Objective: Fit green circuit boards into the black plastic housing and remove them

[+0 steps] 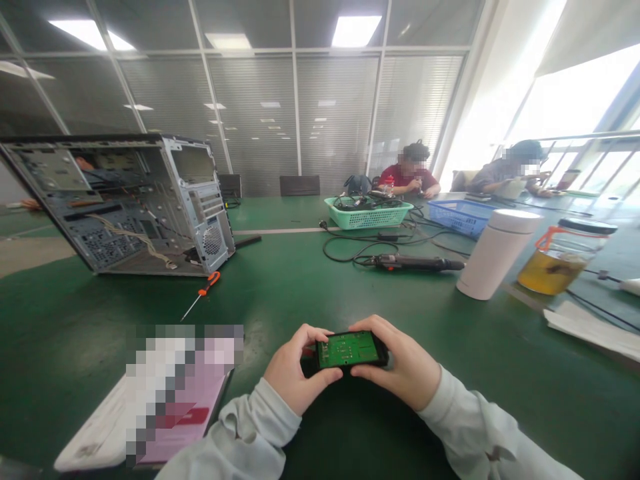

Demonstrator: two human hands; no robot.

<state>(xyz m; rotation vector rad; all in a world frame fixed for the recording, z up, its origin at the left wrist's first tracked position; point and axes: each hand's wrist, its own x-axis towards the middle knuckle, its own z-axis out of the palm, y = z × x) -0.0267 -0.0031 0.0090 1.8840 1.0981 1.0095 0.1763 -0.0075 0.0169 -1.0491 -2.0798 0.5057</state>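
Between my two hands is a small black case with a green circuit board [349, 349] showing face up in it. My left hand [299, 367] grips its left end, thumb along the near edge and fingers at the far side. At the right end, my right hand [400, 360] is closed round the case in the same way. The case is held just above or on the green table [300, 280]; I cannot tell which. A screwdriver with an orange and black handle [209, 284] lies on the table beyond my left hand.
An open computer case [165, 207] stands at the left. Two phone-like flat items, partly blurred, lie front left, one pink [200, 400]. A black electric screwdriver [415, 263], white bottle [495, 257], jar [560, 260], green basket [370, 217] and blue basket [457, 217] stand right. Two people sit beyond.
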